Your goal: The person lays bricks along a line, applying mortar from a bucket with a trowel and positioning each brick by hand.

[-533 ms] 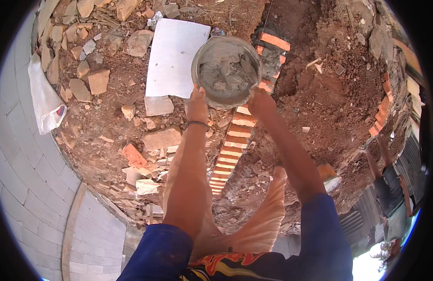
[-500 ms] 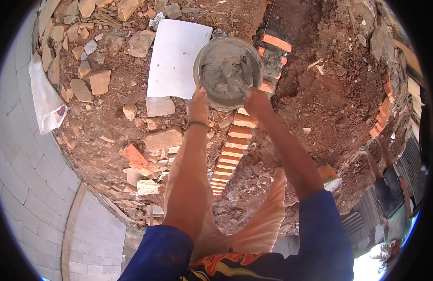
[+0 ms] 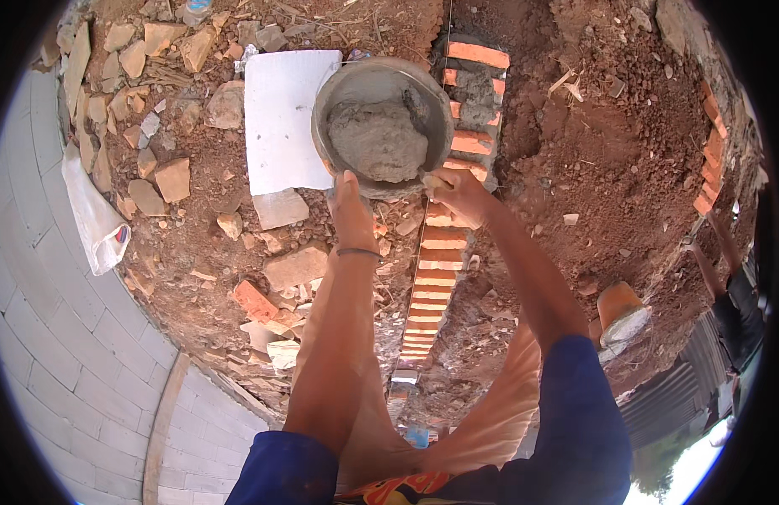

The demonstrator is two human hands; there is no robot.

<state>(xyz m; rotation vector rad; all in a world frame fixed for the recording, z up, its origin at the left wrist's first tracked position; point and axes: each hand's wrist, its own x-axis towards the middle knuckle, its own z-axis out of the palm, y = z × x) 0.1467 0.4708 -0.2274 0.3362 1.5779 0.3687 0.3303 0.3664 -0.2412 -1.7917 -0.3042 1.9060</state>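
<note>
Soil [image 3: 206, 168], rubble-strewn, separates block wall [image 3: 74, 353] from mortar bowl [image 3: 440, 109]

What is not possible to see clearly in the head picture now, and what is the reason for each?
All in the head view:
Basin: underside and whatever bears it, hidden by its body.
Left hand: most fingers, hidden by the hand and basin.
White sack: any contents, hidden by the sack wall.
Other person: partly lost in the dark lens border.
Clear-and-blue object: cut off by the top edge.

A grey block wall [image 3: 78, 370] borders reddish soil [image 3: 608, 177].
</note>
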